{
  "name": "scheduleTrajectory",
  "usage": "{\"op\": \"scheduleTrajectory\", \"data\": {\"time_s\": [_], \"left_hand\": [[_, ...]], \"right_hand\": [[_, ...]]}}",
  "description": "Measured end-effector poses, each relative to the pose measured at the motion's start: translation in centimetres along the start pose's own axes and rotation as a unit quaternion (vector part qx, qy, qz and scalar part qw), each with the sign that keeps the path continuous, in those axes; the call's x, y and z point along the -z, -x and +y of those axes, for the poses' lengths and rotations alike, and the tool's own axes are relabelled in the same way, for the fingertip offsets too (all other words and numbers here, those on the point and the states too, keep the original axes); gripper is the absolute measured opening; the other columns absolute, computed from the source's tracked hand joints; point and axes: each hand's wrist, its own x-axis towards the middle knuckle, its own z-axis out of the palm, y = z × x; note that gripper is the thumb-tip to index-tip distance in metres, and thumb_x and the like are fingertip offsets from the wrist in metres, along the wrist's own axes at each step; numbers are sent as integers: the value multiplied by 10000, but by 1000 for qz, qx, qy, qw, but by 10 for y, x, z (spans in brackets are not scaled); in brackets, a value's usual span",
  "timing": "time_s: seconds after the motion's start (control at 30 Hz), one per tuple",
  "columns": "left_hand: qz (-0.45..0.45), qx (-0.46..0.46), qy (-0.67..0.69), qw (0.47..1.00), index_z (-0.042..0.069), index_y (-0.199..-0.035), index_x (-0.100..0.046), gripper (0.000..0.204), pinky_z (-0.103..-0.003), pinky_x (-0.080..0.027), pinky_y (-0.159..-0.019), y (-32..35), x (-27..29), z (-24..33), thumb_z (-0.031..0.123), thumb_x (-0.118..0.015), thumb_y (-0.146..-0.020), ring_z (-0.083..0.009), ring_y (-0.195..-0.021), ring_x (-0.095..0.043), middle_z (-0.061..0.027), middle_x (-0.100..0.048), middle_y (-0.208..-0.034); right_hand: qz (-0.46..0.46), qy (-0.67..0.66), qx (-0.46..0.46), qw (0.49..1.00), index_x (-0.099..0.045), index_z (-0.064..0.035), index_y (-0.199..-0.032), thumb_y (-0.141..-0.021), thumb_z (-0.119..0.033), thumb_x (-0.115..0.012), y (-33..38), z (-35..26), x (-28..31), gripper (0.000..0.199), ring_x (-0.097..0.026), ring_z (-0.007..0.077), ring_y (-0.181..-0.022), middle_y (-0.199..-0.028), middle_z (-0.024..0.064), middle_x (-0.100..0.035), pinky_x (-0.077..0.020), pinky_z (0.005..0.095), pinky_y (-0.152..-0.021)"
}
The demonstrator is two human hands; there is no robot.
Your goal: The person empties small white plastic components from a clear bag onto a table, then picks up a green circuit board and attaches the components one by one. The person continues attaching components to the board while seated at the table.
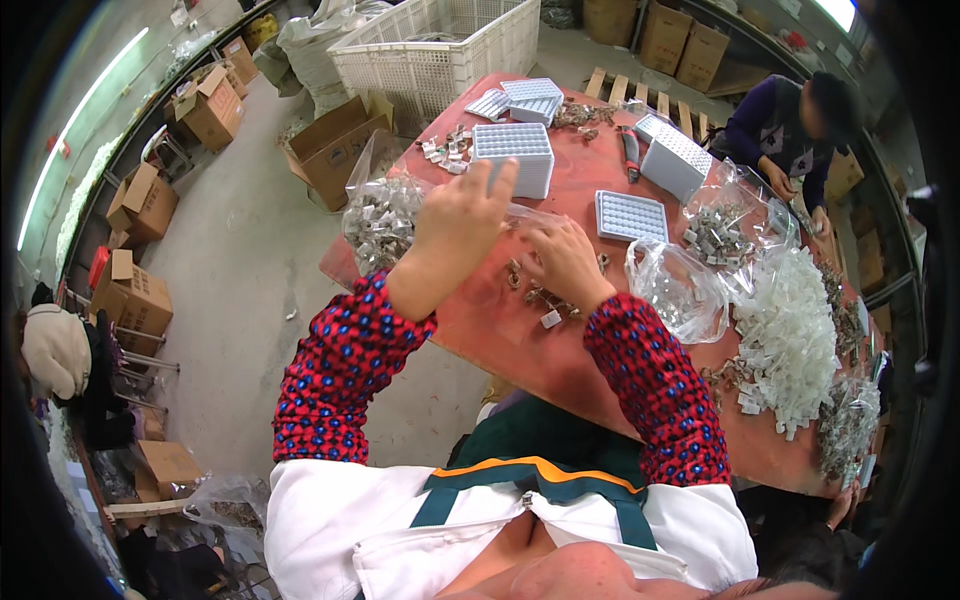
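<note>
I see bare table (pixel 578 172) between tray stack (pixel 515 160) and lone tray (pixel 631 216); right of the right hand (pixel 568 262), a bag (pixel 682 296) blocks passage.

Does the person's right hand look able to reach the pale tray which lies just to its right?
Probably yes: the right hand is close to the pale tray, and only bare red tabletop seems to lie between them.

Grey concrete floor (pixel 250 265), long strip light (pixel 78 118) glowing at upper left, cardboard boxes (pixel 212 112) along the left side, slatted wooden pallet (pixel 618 92) beyond a red-topped table (pixel 480 330).
</note>
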Motion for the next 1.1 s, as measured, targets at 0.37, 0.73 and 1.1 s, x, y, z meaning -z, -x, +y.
{"op": "scheduleTrajectory", "data": {"time_s": [0.37,0.73,1.1], "left_hand": [[-134,-57,-101,984,89,-904,-694,156,-358,-509,-603,36,67,-18,110,-676,-750,-224,-730,-660,-25,-600,-787],[-54,19,-17,998,70,-1100,-652,267,-383,-541,-708,38,56,-45,95,-712,-841,-284,-843,-664,-84,-631,-980],[-110,-16,47,993,41,-933,-675,151,-393,-533,-699,65,99,-33,19,-642,-787,-287,-819,-653,-90,-642,-876]], "right_hand": [[-155,-59,-24,986,-714,-129,-1137,-902,-221,-588,-46,38,-38,282,-592,299,-1185,-1230,108,-661,-423,476,-1042],[125,-192,-41,972,-699,-60,-1134,-863,-210,-688,-74,0,76,311,-658,334,-1059,-1091,149,-717,-505,428,-933],[-324,-201,4,925,-695,-120,-1226,-848,-572,-693,-127,-57,60,589,-671,357,-1051,-1129,136,-721,-514,455,-920]]}}
